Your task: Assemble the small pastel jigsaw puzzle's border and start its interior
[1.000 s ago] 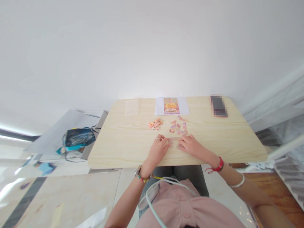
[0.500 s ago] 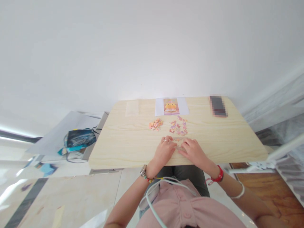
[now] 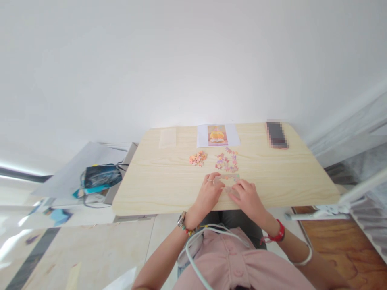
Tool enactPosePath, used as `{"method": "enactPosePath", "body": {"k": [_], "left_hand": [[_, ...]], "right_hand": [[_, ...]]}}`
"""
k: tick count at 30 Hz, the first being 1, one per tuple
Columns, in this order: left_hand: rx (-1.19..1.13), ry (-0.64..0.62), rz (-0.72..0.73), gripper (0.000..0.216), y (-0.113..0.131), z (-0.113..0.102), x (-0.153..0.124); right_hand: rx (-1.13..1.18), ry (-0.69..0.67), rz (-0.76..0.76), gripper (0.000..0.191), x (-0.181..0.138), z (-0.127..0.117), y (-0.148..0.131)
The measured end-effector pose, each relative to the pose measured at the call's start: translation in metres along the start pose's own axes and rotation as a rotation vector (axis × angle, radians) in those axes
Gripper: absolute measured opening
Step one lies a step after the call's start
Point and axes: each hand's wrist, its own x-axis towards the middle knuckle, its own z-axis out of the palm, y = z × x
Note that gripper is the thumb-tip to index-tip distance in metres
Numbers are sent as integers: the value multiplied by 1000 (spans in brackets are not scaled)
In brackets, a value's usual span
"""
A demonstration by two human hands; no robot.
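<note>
Near the table's front edge lies a pale, partly see-through rectangular puzzle frame (image 3: pixel 227 176) with a few small jigsaw pieces along it. My left hand (image 3: pixel 209 191) has its fingers curled over the left side of the frame. On the right side, my right hand (image 3: pixel 248 198) has thumb and fingertips drawn together; what lies between them is too small to make out. Just beyond the hands is a loose group of pink and purple jigsaw pieces (image 3: pixel 227 160). A heap of orange and pink jigsaw pieces (image 3: pixel 198 158) sits to its left.
A white sheet with a printed yellow cartoon picture (image 3: pixel 217 135) lies at the back of the wooden table (image 3: pixel 281 173). Left of it is a clear, flat sheet (image 3: pixel 167 137). A phone (image 3: pixel 277 135) rests at the back right. A dark bag (image 3: pixel 102 176) sits beside the table.
My right hand has shifted slightly right, and a greenish corner of the frame now shows beside its fingers. My left hand stays almost where it was.
</note>
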Motion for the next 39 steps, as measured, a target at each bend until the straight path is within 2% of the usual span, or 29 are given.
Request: {"method": "enactPosePath", "body": {"k": [4, 8, 15, 23, 30, 39], "left_hand": [[2, -21, 15, 21, -1, 2, 3], [12, -25, 34, 19, 1, 4, 5], [-10, -26, 78, 15, 10, 5, 13], [1, -17, 135, 16, 20, 13, 30], [48, -24, 76, 15, 22, 24, 34], [82, 13, 37, 18, 21, 26, 33]], "right_hand": [[-24, 28, 45, 16, -4, 6, -8], [-11, 6, 25, 15, -3, 7, -5], [15, -15, -47, 14, -3, -8, 14], [-86, -37, -181, 15, 5, -17, 43], [-118, -75, -281, 17, 11, -9, 61], [-169, -99, -335, 18, 17, -8, 60]]}}
